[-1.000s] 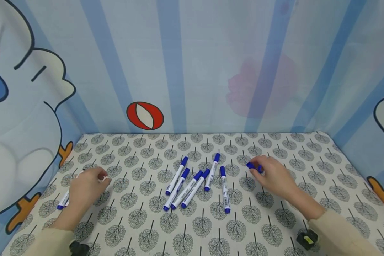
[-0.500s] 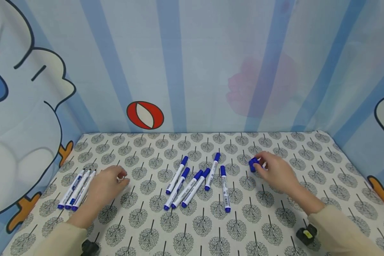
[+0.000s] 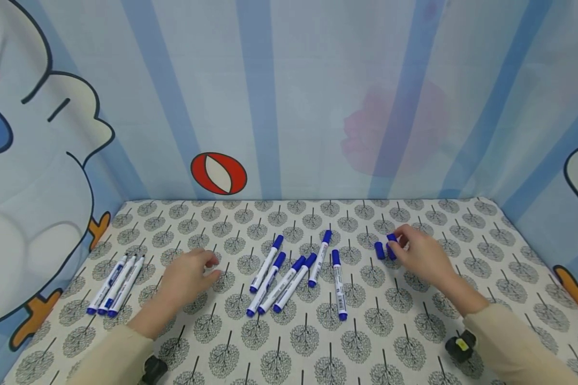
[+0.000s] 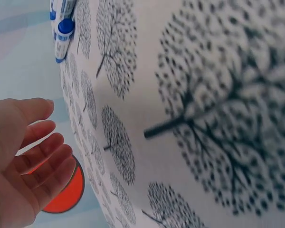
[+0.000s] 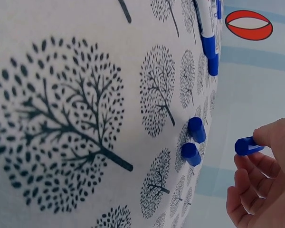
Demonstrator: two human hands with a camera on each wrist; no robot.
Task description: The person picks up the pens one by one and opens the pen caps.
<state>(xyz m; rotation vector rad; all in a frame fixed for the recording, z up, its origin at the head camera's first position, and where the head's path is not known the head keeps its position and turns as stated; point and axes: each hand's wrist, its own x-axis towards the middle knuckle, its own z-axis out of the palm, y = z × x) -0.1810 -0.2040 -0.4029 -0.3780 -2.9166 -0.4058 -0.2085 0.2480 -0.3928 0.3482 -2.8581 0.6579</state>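
Observation:
My right hand (image 3: 424, 254) pinches a blue marker cap (image 5: 246, 146) between thumb and index finger. Two more blue caps, a nearer one (image 5: 191, 154) and another (image 5: 196, 129), stand side by side on the tablecloth just below it. My left hand (image 3: 188, 277) holds nothing; its fingers are loosely bent above the cloth, left of the capped markers. Several white markers with blue caps, including one upright-lying marker (image 3: 339, 286), lie in the middle. At the left, three uncapped markers (image 3: 109, 289) lie parallel, dark tips pointing away.
A tablecloth (image 3: 212, 353) printed with grey trees covers the table. Behind it hangs a light-blue striped curtain (image 3: 308, 107) with cartoon prints, which also closes off both sides.
My left hand has moved right, away from the three uncapped markers, uncovering them. At my right hand, two caps now stand on the cloth, released, while one stays pinched.

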